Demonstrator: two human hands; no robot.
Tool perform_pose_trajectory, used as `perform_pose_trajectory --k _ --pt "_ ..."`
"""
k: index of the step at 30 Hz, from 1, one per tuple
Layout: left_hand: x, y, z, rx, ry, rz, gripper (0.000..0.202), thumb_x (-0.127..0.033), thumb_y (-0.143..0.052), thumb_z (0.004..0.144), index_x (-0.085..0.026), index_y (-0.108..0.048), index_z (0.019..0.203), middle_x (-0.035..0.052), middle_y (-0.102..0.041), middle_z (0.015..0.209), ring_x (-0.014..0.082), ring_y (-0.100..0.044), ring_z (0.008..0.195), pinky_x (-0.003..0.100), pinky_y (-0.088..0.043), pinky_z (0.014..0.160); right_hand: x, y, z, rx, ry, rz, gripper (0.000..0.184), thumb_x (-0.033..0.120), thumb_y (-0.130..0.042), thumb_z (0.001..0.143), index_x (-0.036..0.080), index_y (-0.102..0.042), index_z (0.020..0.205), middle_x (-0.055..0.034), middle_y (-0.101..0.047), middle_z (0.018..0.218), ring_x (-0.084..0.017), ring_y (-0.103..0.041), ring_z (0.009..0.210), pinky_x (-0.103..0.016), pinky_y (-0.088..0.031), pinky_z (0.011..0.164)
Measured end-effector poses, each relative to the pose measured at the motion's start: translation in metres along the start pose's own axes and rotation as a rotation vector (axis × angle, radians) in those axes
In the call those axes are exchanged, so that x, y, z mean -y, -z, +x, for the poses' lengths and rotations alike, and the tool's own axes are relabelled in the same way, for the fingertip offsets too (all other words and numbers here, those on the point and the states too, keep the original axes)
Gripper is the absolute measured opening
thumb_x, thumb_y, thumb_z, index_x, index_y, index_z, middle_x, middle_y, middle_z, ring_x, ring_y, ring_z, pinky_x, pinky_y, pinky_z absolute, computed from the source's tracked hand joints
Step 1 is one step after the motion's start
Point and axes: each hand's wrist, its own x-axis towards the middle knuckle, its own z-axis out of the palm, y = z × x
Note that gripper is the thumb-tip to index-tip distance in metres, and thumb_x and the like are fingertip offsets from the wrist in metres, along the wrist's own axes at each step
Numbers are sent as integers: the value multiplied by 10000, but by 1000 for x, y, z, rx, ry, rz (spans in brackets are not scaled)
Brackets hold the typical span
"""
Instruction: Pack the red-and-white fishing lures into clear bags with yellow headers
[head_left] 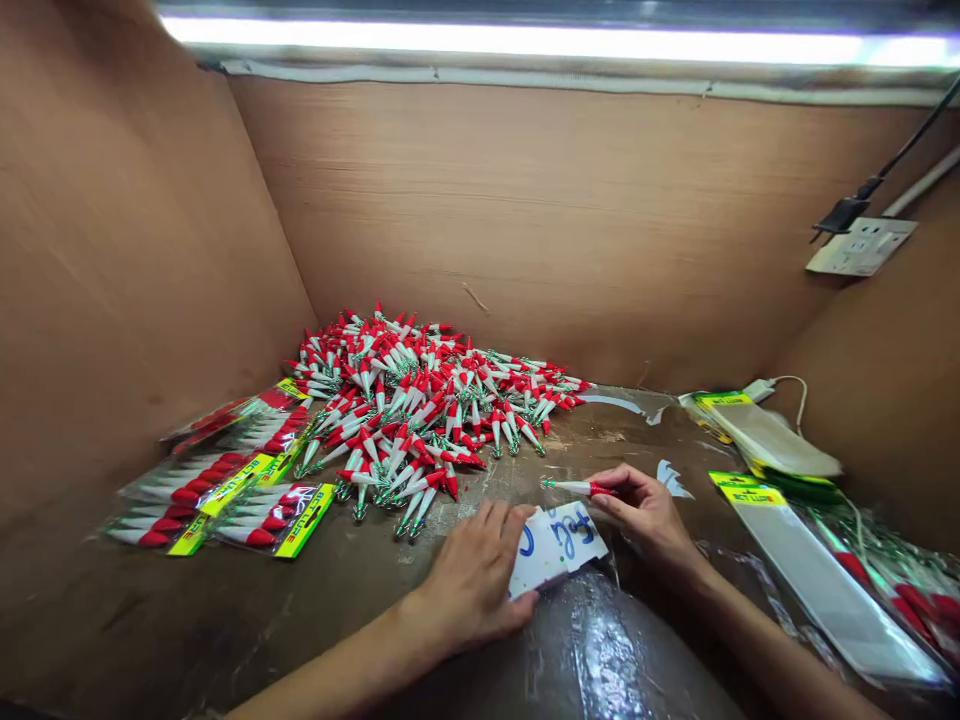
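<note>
My right hand (646,515) pinches a red-and-white squid jig (574,487) by its red end. The jig's green hooked end points left, above a white piece of card (559,550) with blue handwriting. My left hand (487,565) grips the left side of this card, thumb along its near edge and fingers over the top. Behind my hands lies a big heap of similar squid jigs (420,400), spread over the worktop against the back panel.
Packed bags of jigs (255,520) with yellow-green headers lie at the left. On the right are flat clear bags (817,580) with yellow headers, a second stack of bags (780,440) and more jigs (915,600). A black plug (844,215) hangs by a wall socket (862,247).
</note>
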Motion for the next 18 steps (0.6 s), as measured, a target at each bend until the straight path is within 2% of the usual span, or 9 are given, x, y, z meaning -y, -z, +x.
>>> perform_pose_trajectory --k 3,5,9,11,14,18 --pt "17 10 2 -69 -38 -71 679 -316 -686 727 -265 -421 1350 86 -554 1237 302 -548 1107 447 -482 935 -3 2 -7 -7 206 -147 107 290 -733 869 216 -690 933 -74 -712 1045 -220 -671 985 -352 -534 873" --pt "25 12 3 -120 -28 -116 667 -280 -685 734 -265 -416 1344 87 -553 1252 293 -551 1116 437 -486 939 -1 2 -9 22 310 -215 54 246 -695 898 231 -690 950 -73 -708 1062 -219 -674 981 -359 -544 859" --pt "32 12 4 -166 -26 -145 688 -231 -685 733 -260 -397 1357 93 -534 1294 295 -527 1162 454 -464 990 8 1 -11 96 472 -390 145 186 -685 899 256 -697 1025 -60 -716 1017 -212 -669 925 -354 -544 806" --pt "34 13 3 -148 -39 -128 698 -222 -680 727 -258 -393 1363 95 -531 1296 303 -519 1163 469 -462 987 13 -2 -12 168 477 -515 180 205 -688 902 267 -701 1071 -55 -718 997 -218 -646 915 -362 -528 796" --pt "33 13 2 -101 -62 -114 709 -216 -680 711 -253 -398 1359 93 -537 1278 308 -518 1141 469 -475 955 15 -15 -15 279 376 -678 142 270 -652 936 280 -713 1064 -41 -719 944 -221 -605 881 -363 -492 768" --pt "31 12 -1 -70 -80 -114 724 -202 -686 692 -245 -404 1358 86 -544 1248 304 -512 1116 464 -471 955 10 -43 -22 402 280 -724 135 308 -601 968 274 -725 1007 -31 -708 882 -211 -583 833 -360 -460 766"
